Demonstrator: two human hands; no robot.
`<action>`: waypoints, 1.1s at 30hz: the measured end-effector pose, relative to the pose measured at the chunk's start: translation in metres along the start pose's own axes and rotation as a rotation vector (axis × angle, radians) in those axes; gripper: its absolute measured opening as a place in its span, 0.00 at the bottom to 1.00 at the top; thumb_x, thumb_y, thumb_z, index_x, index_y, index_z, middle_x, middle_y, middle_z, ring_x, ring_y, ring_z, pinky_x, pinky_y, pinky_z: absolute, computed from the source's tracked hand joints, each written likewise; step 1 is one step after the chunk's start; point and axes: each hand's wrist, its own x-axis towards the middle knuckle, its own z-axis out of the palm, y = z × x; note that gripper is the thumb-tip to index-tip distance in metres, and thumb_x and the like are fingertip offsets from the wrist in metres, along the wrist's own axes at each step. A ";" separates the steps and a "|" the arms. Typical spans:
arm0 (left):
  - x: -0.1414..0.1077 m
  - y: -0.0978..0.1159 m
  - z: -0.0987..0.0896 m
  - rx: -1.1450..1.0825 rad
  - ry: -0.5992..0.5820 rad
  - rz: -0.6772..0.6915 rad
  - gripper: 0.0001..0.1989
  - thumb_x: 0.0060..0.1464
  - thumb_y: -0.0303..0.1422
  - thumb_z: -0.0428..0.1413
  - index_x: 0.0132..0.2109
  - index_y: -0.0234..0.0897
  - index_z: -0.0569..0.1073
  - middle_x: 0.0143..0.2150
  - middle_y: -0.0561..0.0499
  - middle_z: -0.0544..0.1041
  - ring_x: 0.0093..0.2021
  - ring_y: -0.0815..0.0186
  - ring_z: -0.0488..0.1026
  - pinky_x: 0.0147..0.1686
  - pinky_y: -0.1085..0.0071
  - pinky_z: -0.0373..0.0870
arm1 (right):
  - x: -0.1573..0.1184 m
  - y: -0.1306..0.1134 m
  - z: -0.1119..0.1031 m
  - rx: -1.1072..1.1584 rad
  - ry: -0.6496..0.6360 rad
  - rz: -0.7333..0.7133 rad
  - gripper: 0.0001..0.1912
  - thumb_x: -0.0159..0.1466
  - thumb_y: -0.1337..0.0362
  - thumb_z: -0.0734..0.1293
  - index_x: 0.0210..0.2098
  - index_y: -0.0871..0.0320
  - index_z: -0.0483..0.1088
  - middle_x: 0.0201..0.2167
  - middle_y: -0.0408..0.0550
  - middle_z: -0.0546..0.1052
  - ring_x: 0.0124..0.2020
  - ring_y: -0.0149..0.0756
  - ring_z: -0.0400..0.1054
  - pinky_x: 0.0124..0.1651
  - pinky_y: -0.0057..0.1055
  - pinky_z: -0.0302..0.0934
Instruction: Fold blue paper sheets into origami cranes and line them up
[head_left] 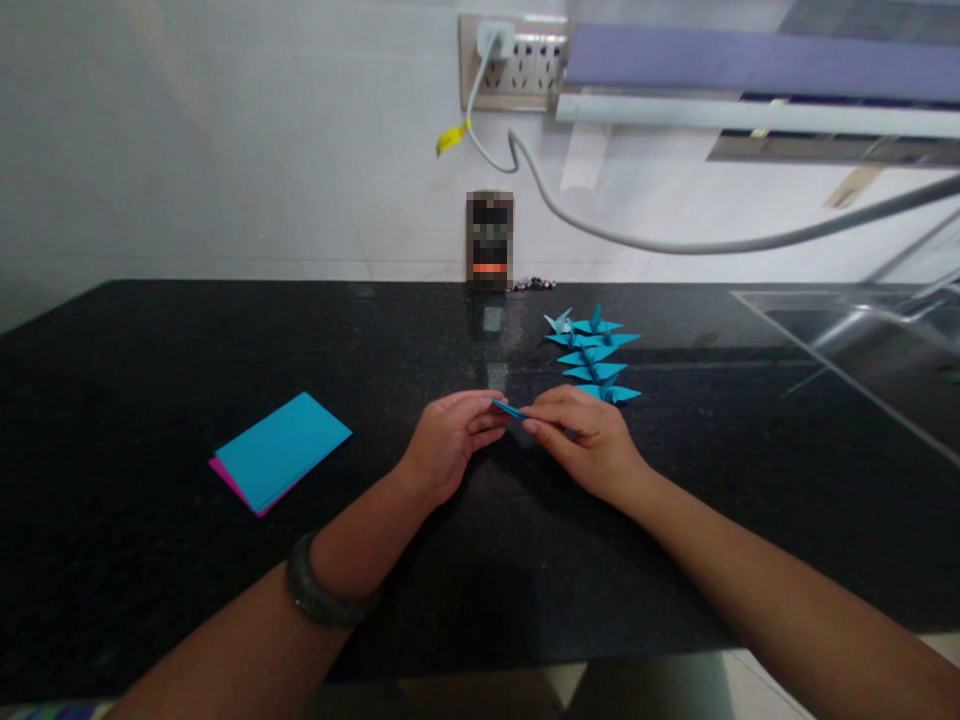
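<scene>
A small piece of folded blue paper point(510, 409) is held between my two hands above the dark countertop. My left hand point(455, 440) pinches its left end, fingers closed around it. At the other end, the thumb and fingertips of my right hand point(585, 435) are closed on the paper. Much of the paper is hidden by my fingers, so its exact folded shape is unclear. Just beyond my right hand stand several blue origami cranes point(592, 357) in a close group. Off to the left lies a stack of blue paper sheets point(283, 450), with pink paper point(231, 487) showing beneath.
A phone point(490, 240), its screen blurred, leans against the wall with a beaded strap point(534, 284) beside it. Above, a white cable point(637, 243) runs from the socket panel point(517, 65) to the right. A sink point(862, 340) is set into the black countertop point(135, 380) at right.
</scene>
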 end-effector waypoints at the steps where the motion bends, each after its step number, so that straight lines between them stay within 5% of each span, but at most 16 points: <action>1: 0.000 0.000 0.000 0.001 0.001 0.000 0.07 0.44 0.28 0.55 0.33 0.30 0.75 0.29 0.47 0.78 0.30 0.67 0.75 0.34 0.71 0.70 | 0.000 0.000 0.000 0.004 -0.004 -0.002 0.08 0.59 0.67 0.65 0.37 0.58 0.75 0.30 0.49 0.75 0.31 0.31 0.69 0.34 0.29 0.65; 12: 0.003 -0.005 -0.001 0.084 0.033 -0.002 0.06 0.37 0.24 0.57 0.29 0.30 0.75 0.26 0.48 0.77 0.29 0.66 0.74 0.37 0.68 0.70 | -0.002 -0.002 0.000 0.098 -0.077 0.075 0.11 0.57 0.63 0.68 0.40 0.57 0.73 0.34 0.49 0.72 0.31 0.31 0.67 0.28 0.27 0.63; 18: 0.001 -0.005 -0.001 0.299 0.073 0.093 0.09 0.38 0.24 0.60 0.32 0.32 0.75 0.28 0.48 0.78 0.27 0.68 0.73 0.28 0.72 0.67 | 0.000 -0.005 -0.002 0.108 -0.067 0.118 0.11 0.57 0.65 0.66 0.40 0.57 0.72 0.32 0.48 0.71 0.28 0.29 0.64 0.27 0.27 0.60; 25: -0.001 -0.005 -0.001 0.456 -0.056 0.078 0.11 0.39 0.23 0.59 0.35 0.34 0.75 0.28 0.50 0.78 0.25 0.68 0.71 0.24 0.74 0.64 | 0.001 -0.004 -0.003 0.100 -0.103 0.105 0.10 0.56 0.63 0.67 0.38 0.59 0.73 0.30 0.48 0.71 0.30 0.31 0.65 0.28 0.27 0.60; 29: -0.002 -0.005 -0.003 0.379 -0.158 0.009 0.16 0.37 0.25 0.62 0.39 0.34 0.75 0.30 0.49 0.78 0.27 0.66 0.73 0.28 0.71 0.67 | 0.002 0.000 0.000 0.187 -0.080 0.327 0.07 0.58 0.64 0.64 0.31 0.59 0.72 0.23 0.43 0.72 0.24 0.28 0.64 0.27 0.27 0.60; 33: 0.000 -0.003 -0.006 0.320 -0.186 -0.044 0.10 0.40 0.30 0.61 0.35 0.33 0.76 0.29 0.49 0.78 0.26 0.68 0.71 0.29 0.71 0.66 | 0.005 0.004 0.001 0.437 -0.047 0.584 0.09 0.55 0.59 0.65 0.29 0.59 0.68 0.20 0.41 0.71 0.19 0.27 0.63 0.22 0.26 0.61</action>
